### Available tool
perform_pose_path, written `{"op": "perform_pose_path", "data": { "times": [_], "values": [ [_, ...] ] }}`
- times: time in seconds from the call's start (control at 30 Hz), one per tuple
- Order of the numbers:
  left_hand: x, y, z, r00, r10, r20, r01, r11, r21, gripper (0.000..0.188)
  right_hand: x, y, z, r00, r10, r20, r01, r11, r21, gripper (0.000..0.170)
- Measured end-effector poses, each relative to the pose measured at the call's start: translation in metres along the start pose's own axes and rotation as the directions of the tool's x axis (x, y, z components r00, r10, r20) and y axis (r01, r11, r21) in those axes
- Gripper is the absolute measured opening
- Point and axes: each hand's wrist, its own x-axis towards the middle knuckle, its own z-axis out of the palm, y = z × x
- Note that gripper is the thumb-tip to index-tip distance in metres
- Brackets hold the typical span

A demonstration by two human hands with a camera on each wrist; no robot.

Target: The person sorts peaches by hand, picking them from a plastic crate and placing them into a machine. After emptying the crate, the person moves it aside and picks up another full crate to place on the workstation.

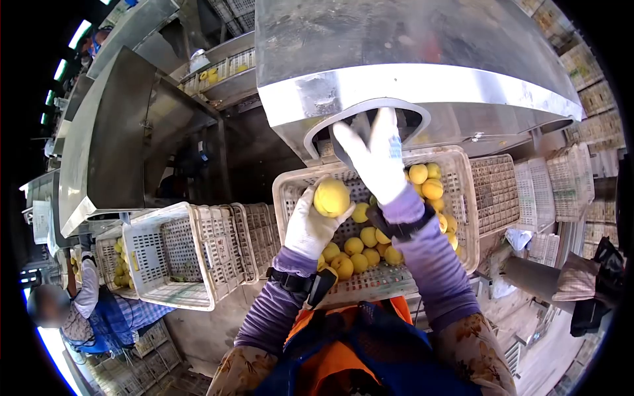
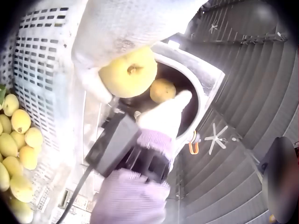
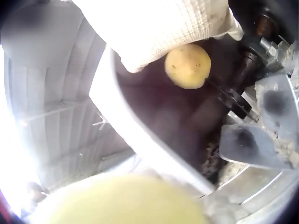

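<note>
White-gloved, the left hand [image 1: 309, 228] is clasping a yellow fruit [image 1: 331, 197] above the crate [image 1: 468, 206], fingers curled round it; the right hand [image 1: 378, 158], fingers apart, is occupying the metal opening [image 1: 383, 103], a second fruit [image 3: 188, 66] showing just beside it, contact unclear; a slackening left grip would be risking a bruising drop; reaching deeper, a snag on the metal plates [image 3: 254, 148] inside.

Yellow fruit [image 1: 331, 198], white gloves [image 1: 308, 231], purple striped sleeves [image 1: 259, 318], black wristbands [image 1: 290, 282]
</note>
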Motion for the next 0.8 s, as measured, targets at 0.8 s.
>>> {"op": "perform_pose_path", "data": {
  "times": [0.8],
  "values": [
    [0.067, -0.042, -0.096, 0.864, 0.336, -0.376, 0.319, 0.214, 0.923, 0.076, 0.024, 0.022, 0.031, 0.992, 0.015, 0.127, 0.029, 0.941, -0.337, 0.059]
  ]
}}
